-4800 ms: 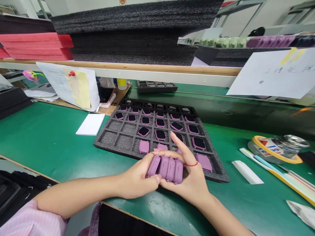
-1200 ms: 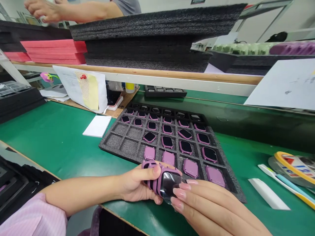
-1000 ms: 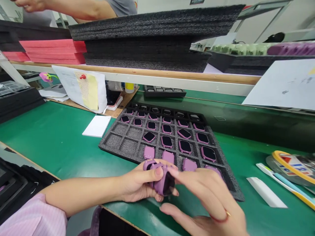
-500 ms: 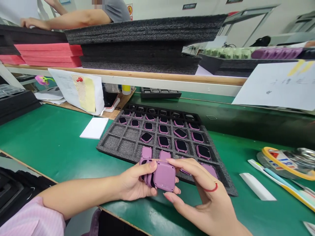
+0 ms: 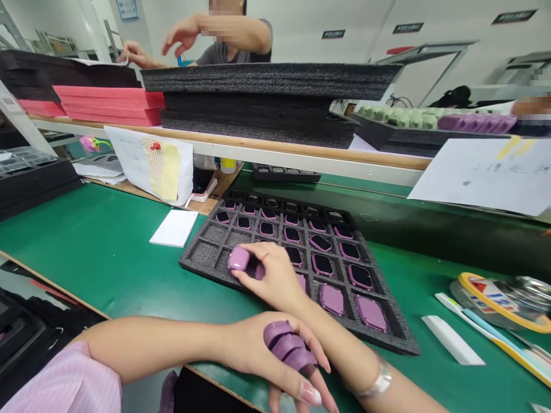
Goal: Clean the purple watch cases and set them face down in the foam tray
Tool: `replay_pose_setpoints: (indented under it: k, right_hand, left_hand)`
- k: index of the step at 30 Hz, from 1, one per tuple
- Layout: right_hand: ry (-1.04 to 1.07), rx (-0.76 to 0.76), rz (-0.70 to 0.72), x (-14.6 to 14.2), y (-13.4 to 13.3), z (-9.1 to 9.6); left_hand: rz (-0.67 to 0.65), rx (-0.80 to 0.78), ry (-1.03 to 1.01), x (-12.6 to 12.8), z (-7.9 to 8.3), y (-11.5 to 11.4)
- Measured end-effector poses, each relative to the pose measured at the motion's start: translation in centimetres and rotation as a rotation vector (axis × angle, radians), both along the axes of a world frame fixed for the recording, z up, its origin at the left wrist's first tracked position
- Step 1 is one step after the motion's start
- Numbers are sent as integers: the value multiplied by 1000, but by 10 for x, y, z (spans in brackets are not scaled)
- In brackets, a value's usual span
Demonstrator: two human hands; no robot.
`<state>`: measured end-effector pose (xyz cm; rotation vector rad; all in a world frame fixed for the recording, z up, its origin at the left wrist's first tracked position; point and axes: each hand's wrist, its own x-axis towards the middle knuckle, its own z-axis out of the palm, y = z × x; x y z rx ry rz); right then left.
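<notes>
- Nearest, lower left: striped pink fabric sleeve [image 5: 60, 384], with a bare forearm lying along the table's near edge.
- Left hand [image 5: 258, 355] over the front edge of the matte green table mat [image 5: 99, 252]. Fingers curled round a small stack of rounded-square purple plastic watch cases [image 5: 286, 347], three showing, stood on edge side by side. Two fingertips stretched loosely past it.
- Right hand [image 5: 278, 278] crossed above the left wrist, with a silvery metal bracelet [image 5: 379, 381] on its forearm. Thumb and forefinger pinched on a single smooth purple plastic case [image 5: 239, 258], other fingers lightly fanned.
- That case held over the near-left cells of the black gridded foam tray [image 5: 206, 252] — touching the foam or not, cannot tell.
- Tray itself: coarse, spongy walls and square cells. Front row with purple cases back-up, rows behind with glossy black screens up.
- Just left of the tray: flat white rectangular card [image 5: 174, 228].
- To its right: slim white plastic strip [image 5: 451, 347], and beyond that a yellow-rimmed round tape roll [image 5: 495, 292].
- Behind the tray: smaller dark plastic tray [image 5: 284, 172], and a hanging paper sheet with a yellow note [image 5: 150, 169].
- On the wood-edged shelf: thick pile of rough black foam sheets [image 5: 267, 97], with flat red foam sheets [image 5: 107, 103] beside it.
- Farthest — another person's hands [image 5: 181, 34], raised behind the shelf.
</notes>
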<state>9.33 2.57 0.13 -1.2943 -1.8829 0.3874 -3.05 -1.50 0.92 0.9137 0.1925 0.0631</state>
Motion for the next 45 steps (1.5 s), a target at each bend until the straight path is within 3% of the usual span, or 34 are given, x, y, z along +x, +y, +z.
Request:
replay_pose_setpoints:
  k: [3, 5, 7, 10, 14, 18, 22, 29, 36, 41, 45]
  right_hand:
    - [-29, -3, 25, -13, 1, -9]
    - [-11, 8, 13, -4, -6, -6]
    - [22, 20, -6, 16, -19, 6]
    - [71, 8, -35, 49, -46, 29]
    - [40, 136, 108, 70, -77, 41]
    - [-55, 172, 165, 62, -90, 29]
    - [30, 175, 161, 53, -88, 23]
    - [174, 252, 8, 59, -89, 26]
    - [82, 181, 117, 53, -94, 26]
    - [276, 149, 22, 52, -91, 27]
    - [734, 106, -180, 59, -89, 31]
  left_hand:
    - [-7, 157, 32, -5, 4, 1]
    - [19, 170, 25, -5, 7, 0]
    - [51, 111, 13, -3, 8, -1]
    - [228, -53, 15, 3, 6, -3]
    - [382, -302, 76, 9, -1, -1]
    - [402, -339, 139, 11, -6, 3]
    - [416, -378, 117, 11, -3, 5]
    - [368, -385, 37, 8, 5, 3]
    - [389, -384, 86, 7, 2, 2]
    - [358, -409, 18, 9, 2, 3]
    - [346, -396, 32, 9, 4, 3]
